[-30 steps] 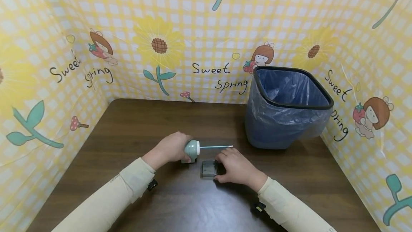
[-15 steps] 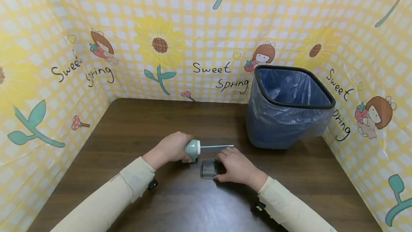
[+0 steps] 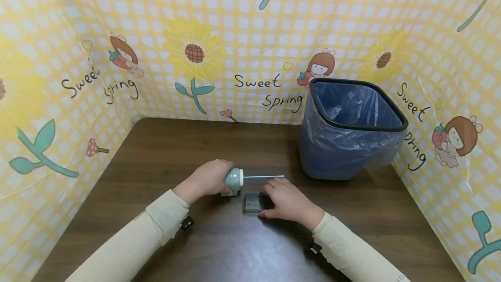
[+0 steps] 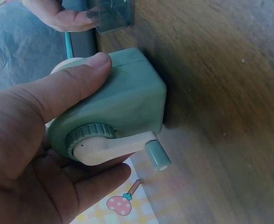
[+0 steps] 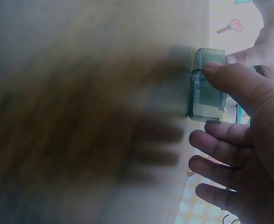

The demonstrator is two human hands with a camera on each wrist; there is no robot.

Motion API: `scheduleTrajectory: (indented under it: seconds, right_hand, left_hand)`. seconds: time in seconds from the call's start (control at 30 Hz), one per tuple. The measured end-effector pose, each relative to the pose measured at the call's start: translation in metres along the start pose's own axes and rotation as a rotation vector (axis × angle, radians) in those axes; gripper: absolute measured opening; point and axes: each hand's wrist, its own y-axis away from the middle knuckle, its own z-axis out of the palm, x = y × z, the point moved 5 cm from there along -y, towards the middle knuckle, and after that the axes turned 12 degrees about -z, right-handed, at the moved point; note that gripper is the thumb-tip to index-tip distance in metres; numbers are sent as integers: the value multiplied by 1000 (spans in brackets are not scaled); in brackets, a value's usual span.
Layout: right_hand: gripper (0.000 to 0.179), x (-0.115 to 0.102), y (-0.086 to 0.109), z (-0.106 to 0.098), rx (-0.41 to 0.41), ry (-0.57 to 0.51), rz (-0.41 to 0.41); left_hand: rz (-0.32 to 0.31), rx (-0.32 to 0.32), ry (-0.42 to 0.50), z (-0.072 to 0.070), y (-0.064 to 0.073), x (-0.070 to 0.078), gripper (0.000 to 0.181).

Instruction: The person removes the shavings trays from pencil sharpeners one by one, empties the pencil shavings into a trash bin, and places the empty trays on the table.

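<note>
My left hand [image 3: 207, 179] grips a green hand-crank pencil sharpener [image 3: 235, 181], its thumb lying across the body in the left wrist view. There the pale crank [image 4: 113, 148] shows, with a green knob at its end. A blue-green pencil [image 3: 263, 177] sticks out of the sharpener's white front ring towards the right. Just right of the sharpener, apart from it, my right hand [image 3: 290, 203] pinches a clear grey-green shavings drawer [image 5: 207, 98] between thumb and fingers, low over the table or on it; I cannot tell which. The pencil's far end lies close to the right fingers.
A bin [image 3: 348, 151] with a blue bag and a black rim stands at the back right of the dark wood table [image 3: 188, 142]. Yellow checked cloth [image 3: 250, 47] walls in the back and both sides.
</note>
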Motion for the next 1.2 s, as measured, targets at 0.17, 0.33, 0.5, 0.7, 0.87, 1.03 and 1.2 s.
scheduleTrajectory:
  seconds: [0.17, 0.33, 0.5, 0.7, 0.87, 1.03, 1.2]
  right_hand:
    - [57, -3, 1, -2, 3, 2, -10]
    - [60, -5, 2, -1, -8, -2, -8]
    - [65, -7, 1, -3, 9, 2, -10]
    - [68, -11, 0, 0, 7, -4, -22]
    - [68, -12, -1, -1, 12, -15, -10]
    - [68, -12, -1, -7, 33, -25, -20]
    - [67, -12, -1, -11, 57, -38, -32]
  left_hand:
    - [-4, -1, 2, -1, 2, 0, 71]
    - [0, 2, -7, -1, 5, 0, 72]
    - [-1, 6, -9, -2, 6, -1, 73]
    - [-11, 20, 7, 1, 12, -6, 76]
    - [-7, 41, 19, 3, 14, -11, 83]
    - [-7, 34, 73, 1, 14, -13, 90]
    - [12, 15, 129, -1, 16, -13, 93]
